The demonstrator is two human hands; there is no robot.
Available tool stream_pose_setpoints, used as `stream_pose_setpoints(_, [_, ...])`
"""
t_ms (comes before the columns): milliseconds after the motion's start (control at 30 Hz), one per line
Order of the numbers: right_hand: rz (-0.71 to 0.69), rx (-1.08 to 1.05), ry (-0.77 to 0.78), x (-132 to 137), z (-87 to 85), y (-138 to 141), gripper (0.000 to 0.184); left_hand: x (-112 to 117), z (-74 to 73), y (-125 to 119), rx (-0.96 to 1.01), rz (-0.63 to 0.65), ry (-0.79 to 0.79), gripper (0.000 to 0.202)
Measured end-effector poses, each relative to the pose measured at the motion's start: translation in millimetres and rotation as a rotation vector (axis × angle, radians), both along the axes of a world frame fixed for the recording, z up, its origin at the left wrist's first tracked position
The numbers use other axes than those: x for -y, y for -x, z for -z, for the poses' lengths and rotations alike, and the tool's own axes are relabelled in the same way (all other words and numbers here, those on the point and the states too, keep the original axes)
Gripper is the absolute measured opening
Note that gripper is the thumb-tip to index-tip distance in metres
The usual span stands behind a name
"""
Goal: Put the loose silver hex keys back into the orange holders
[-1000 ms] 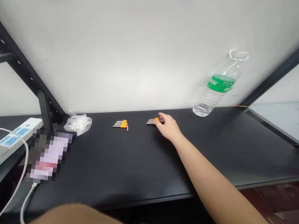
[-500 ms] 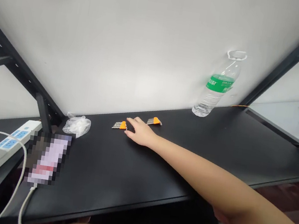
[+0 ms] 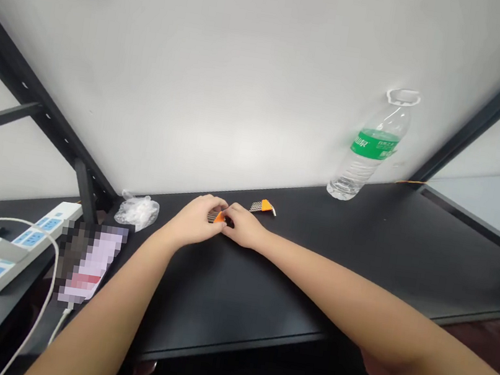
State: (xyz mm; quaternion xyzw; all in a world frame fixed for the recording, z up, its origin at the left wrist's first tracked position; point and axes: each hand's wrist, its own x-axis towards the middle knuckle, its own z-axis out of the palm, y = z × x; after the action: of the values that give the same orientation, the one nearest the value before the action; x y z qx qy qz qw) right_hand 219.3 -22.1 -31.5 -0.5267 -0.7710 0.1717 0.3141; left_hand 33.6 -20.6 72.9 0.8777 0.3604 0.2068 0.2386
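Note:
Both hands meet at a hex key set (image 3: 220, 217) with an orange holder, near the back of the black table. My left hand (image 3: 195, 220) curls round its key shafts from the left, thumb and fingers closed on it. From the right, my right hand (image 3: 247, 226) pinches at the orange holder's end. The fingers cover much of that set. Just behind my right hand lies a second hex key set (image 3: 266, 206) with an orange holder, flat on the table (image 3: 224, 296) and untouched.
A clear bottle (image 3: 371, 149) with a green label stands against the wall at right. At left lie a crumpled plastic bag (image 3: 137, 212), a blurred-out phone (image 3: 92, 264) on a cable, and a white power strip (image 3: 24, 254). Black metal frames (image 3: 49, 113) rise at both sides.
My left hand has come in from the left and closed on the nearer hex key set. My right hand's fingers have drawn together on the same set. The view has shifted slightly.

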Motion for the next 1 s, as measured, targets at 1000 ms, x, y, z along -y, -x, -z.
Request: stream_pose_setpoints(1000, [0.051,0.069,0.036,10,-6.5,-7,0.009,-11,59.4,6,-0.106,-0.011,-0.041,0.037])
